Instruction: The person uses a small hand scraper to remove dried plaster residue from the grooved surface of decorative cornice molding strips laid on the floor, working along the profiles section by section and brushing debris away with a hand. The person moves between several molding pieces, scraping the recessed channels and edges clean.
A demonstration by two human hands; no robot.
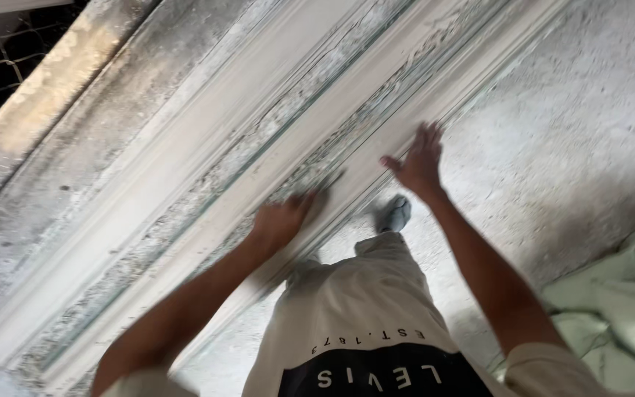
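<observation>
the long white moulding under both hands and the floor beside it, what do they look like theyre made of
Long moulding: probably cast plaster, matte chalky white, with stepped ridges and rough, powdery grey patches. Floor: seemingly bare concrete, grainy, dusted white. Left hand and right hand rest on the moulding's edge.

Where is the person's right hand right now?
In the head view, the right hand sits right of centre, fingers spread on the near edge of the long white moulding, above the shoe.
</observation>
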